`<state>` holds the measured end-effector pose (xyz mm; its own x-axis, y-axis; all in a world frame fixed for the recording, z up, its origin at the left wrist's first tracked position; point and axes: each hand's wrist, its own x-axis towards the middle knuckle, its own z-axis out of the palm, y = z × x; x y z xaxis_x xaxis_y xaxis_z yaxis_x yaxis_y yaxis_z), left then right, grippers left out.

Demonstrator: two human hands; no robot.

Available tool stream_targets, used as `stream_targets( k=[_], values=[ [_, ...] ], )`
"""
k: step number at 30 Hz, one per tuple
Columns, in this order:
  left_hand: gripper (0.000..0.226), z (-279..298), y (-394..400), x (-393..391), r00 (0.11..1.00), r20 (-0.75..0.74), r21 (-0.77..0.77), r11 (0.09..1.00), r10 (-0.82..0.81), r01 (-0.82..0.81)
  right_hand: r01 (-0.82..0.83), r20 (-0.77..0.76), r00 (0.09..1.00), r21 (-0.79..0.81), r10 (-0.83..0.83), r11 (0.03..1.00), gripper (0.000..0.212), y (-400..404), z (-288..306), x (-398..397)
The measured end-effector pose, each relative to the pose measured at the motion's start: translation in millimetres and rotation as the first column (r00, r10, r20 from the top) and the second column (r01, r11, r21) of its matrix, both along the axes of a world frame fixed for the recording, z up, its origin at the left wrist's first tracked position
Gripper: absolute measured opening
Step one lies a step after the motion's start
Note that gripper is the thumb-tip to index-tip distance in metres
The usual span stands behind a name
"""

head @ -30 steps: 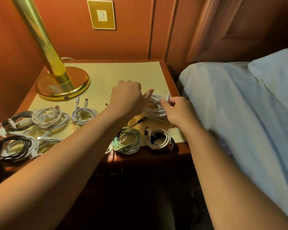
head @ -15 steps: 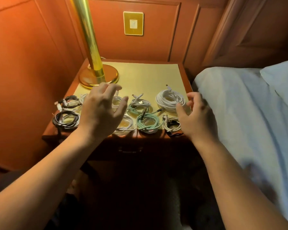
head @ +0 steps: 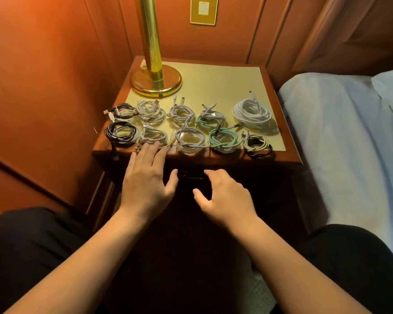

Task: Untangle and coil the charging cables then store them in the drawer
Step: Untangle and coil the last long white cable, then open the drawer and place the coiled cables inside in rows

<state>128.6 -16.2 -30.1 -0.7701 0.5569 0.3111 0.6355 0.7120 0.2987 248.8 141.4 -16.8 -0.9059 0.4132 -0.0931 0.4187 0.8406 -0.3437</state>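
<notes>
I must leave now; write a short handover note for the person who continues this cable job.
Left hand: open, empty, fingertips at the nightstand front edge.
Right hand: open, empty, near the drawer handle.
Cables: all coiled in two rows on top, from the black coil to the big white coil.
Done: untangling and coiling.
Left: open the drawer, which looks shut, and store every coil.

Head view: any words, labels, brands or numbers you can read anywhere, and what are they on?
None can be read.
Wall plate: gold with a white switch, no lettering visible.
Coiled cables: connector ends too small and blurred to show any marking.
Lamp base: plain brass, no text.
Nightstand top: blank.
</notes>
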Motion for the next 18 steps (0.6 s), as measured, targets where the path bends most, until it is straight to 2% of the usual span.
stream_targets(
  k=[3, 8, 15, 18],
  values=[
    [0.068, -5, 4, 2, 1.0, -0.029, -0.017, 1.0, -0.011, 0.01, -0.061, 0.164, 0.985, 0.07, 0.049, 0.996, 0.067, -8, -27, -17],
    [0.073, -13, 4, 4, 0.999, -0.036, -0.053, 0.998, -0.04, 0.038, -0.078, 0.336, 0.94, 0.059, 0.054, 0.995, 0.061, -10, -54, -35],
    [0.075, -22, 0, 0, 0.997, -0.05, -0.135, 0.989, -0.061, 0.054, -0.039, 0.352, 0.936, 0.058, 0.016, 0.998, 0.063, -11, -61, -47],
    [0.078, -24, 1, 0, 0.997, -0.056, -0.181, 0.982, -0.06, 0.049, 0.006, 0.305, 0.952, 0.027, -0.013, 1.0, 0.066, -15, -62, -44]
  ],
)
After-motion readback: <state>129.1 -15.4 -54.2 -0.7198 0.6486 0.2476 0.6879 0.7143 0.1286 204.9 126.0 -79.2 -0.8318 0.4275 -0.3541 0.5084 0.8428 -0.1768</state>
